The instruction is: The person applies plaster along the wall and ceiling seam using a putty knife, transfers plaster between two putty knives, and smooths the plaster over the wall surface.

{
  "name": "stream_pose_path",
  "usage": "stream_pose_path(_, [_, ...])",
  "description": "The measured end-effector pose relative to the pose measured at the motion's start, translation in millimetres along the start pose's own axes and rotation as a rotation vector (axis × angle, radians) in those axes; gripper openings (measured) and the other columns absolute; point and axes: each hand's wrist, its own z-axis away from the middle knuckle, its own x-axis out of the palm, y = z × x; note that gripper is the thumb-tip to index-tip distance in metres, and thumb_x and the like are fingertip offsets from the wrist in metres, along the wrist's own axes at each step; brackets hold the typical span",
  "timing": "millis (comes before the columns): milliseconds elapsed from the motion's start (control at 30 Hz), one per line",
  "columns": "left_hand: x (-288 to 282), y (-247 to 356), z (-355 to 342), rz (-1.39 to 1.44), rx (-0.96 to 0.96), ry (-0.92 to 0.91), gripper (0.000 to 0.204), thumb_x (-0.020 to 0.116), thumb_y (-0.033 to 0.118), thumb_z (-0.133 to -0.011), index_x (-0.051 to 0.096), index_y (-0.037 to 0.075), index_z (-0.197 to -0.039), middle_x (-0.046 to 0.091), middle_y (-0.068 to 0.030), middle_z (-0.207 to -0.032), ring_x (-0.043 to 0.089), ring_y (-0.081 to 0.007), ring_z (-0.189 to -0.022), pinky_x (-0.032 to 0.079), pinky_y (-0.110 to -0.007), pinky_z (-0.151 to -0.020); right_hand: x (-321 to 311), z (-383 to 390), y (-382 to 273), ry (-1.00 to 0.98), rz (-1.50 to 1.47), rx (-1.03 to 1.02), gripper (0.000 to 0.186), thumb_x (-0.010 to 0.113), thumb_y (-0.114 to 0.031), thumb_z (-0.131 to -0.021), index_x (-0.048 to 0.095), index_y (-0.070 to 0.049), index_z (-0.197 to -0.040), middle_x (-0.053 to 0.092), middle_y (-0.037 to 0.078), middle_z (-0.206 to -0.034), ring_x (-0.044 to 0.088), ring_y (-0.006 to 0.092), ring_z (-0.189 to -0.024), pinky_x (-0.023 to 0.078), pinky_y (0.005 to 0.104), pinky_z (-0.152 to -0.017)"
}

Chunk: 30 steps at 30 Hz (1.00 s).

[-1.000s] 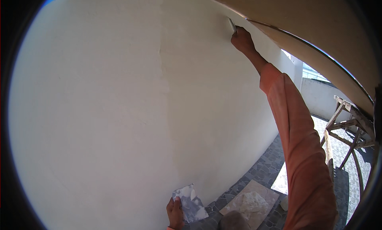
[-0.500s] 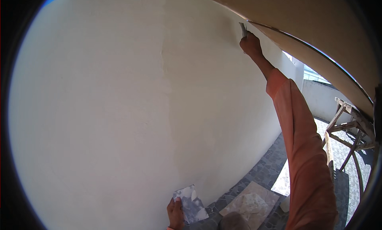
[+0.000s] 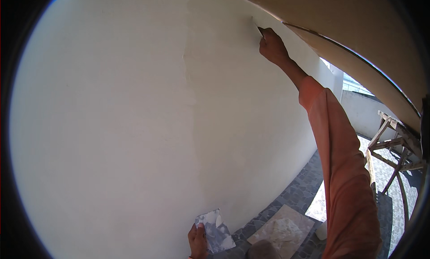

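Note:
My right hand point(image 3: 273, 46), arm stretched far up, is closed round a putty knife point(image 3: 257, 27) whose thin blade lies against the upper part of the pale wall point(image 3: 134, 115). Most of its handle is hidden in the fist. Low down at the front, my left hand point(image 3: 197, 242) grips a flat, square grey plate point(image 3: 215, 232) smeared with white putty, the thumb on its top face. A ragged vertical line runs down the wall, with a slightly darker coat to its right.
A board point(image 3: 286, 230) with a heap of white material lies on the grey stone-patterned floor point(image 3: 295, 187) below. At the right stands a wooden trestle point(image 3: 389, 142). A brown overhang point(image 3: 358, 26) slopes above my right arm, close to the hand.
My right hand has moved left along the wall, and the putty knife has tilted from near upright to slanting. The left hand with the plate has barely moved.

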Motion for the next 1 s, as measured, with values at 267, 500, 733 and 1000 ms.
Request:
stream_pose_path(267, [3.2, 0.3, -0.7, -0.011, -0.013, 0.013, 0.033, 0.048, 0.018, -0.105, 0.057, -0.006, -0.126, 0.067, -0.0089, -0.111, 0.063, -0.0160, -0.099, 0.049, -0.029, -0.088, -13.5, -7.1, 41.2, 0.133, -0.079, 0.069, 0.027, 0.048, -0.009, -0.096, 0.060, 0.002, -0.118, 0.061, 0.025, -0.114, 0.061, 0.0427, -0.106, 0.051, 0.0495, -0.091])
stream_pose_path(500, [-0.1, -11.8, -4.9, 0.025, -0.003, 0.043, 0.033, 0.049, 0.017, -0.105, 0.056, -0.007, -0.126, 0.067, -0.0087, -0.110, 0.063, -0.0157, -0.097, 0.049, -0.029, -0.087, 7.1, -21.6, 53.6, 0.106, 0.020, 0.098, 0.036, 0.050, -0.003, -0.090, 0.059, 0.003, -0.125, 0.061, 0.025, -0.118, 0.062, 0.0431, -0.107, 0.052, 0.0490, -0.094])
stream_pose_path(733, [-8.0, -14.7, -8.2, 0.008, -0.013, 0.013, 0.031, 0.049, 0.018, -0.105, 0.057, -0.006, -0.123, 0.067, -0.0086, -0.108, 0.063, -0.0156, -0.095, 0.050, -0.029, -0.086, 10.2, 15.7, 30.9, 0.125, -0.076, -0.224, 0.048, 0.047, 0.001, -0.091, 0.050, -0.002, -0.139, 0.057, 0.020, -0.124, 0.059, 0.0374, -0.111, 0.048, 0.0451, -0.098])
stream_pose_path(1000, [-14.1, -28.7, -14.4, 0.057, -0.042, -0.017, 0.030, 0.048, 0.018, -0.105, 0.057, -0.005, -0.123, 0.068, -0.0082, -0.106, 0.064, -0.0160, -0.094, 0.050, -0.029, -0.085, -19.7, -13.4, 45.5, -0.122, -0.036, 0.464, 0.040, 0.049, -0.013, -0.087, 0.059, 0.009, -0.118, 0.062, 0.031, -0.114, 0.063, 0.0434, -0.109, 0.051, 0.0495, -0.095])
